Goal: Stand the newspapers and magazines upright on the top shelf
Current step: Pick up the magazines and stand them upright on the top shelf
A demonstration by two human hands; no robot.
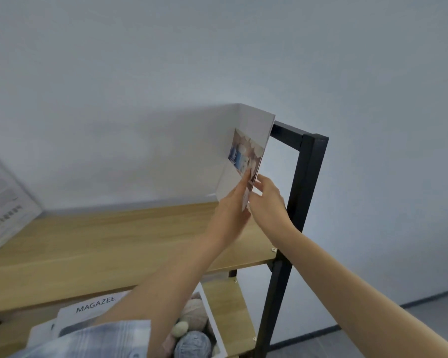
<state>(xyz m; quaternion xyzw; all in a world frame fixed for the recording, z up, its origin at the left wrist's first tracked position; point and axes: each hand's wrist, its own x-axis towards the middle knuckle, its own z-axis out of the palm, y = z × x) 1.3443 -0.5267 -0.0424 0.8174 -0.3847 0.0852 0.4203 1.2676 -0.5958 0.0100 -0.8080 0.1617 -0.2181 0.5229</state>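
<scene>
Standing at the right end of the top shelf (119, 241), a magazine (246, 151) is held nearly upright, tilted a little, with its top edge near the black frame (305, 182) post at the shelf's right rear corner. Its white cover faces left and a colour photo shows on its lower half; whether its bottom edge touches the wood is hidden behind the hands. The left hand (230, 213) lies flat against the cover, fingers (243, 180) pointing up along the photo, and the right hand (268, 202) presses the other side, so the two together clamp the magazine between them near its lower front corner. Both forearms reach up from the bottom of the view, the left one coming out of a plaid sleeve (101, 339). At the far left end of the top shelf a newspaper (3, 200) leans against the wall, its foot on the wood. On the shelf below (225, 306), another magazine (93, 319) with a white cover printed MAGAZEE lies flat toward the left, and beside it, toward the right edge, a further flat one (194, 329) shows a picture of yarn balls, partly hidden by the left arm.
</scene>
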